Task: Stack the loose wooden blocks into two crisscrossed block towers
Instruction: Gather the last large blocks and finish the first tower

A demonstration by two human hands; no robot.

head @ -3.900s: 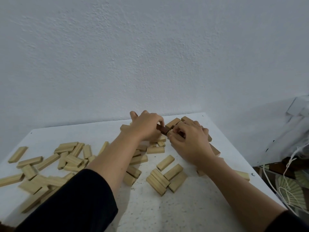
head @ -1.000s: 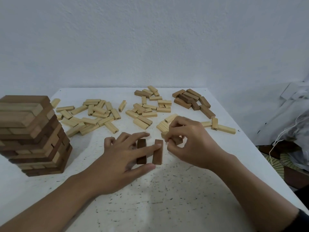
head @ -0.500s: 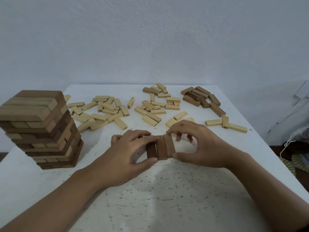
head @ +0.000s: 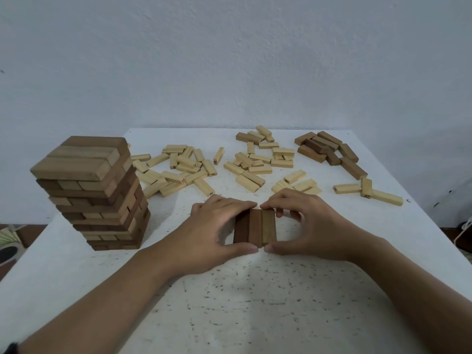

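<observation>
tower [head: 94, 192] at left of frame, on table [head: 255, 315]. row of three blocks [head: 255, 227] flat at centre, left hand [head: 212, 233] clasping its left side, right hand [head: 309, 226] its right. scattered blocks [head: 178, 169] behind row, mid-frame. smaller heap [head: 327, 152] upper right, near table's far corner.

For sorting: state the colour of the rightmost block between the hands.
Rightmost block: light tan-brown, head view.

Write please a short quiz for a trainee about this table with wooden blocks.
1. True or false: the tall crisscrossed brown and tan wooden tower stands right of the row of brown rectangular wooden blocks.
2. How many blocks form that row? A two, B three, C five.
3. Fill in: the left grip and the right grip both hold the ____.
Key: 1 false; 2 B; 3 row.
</observation>
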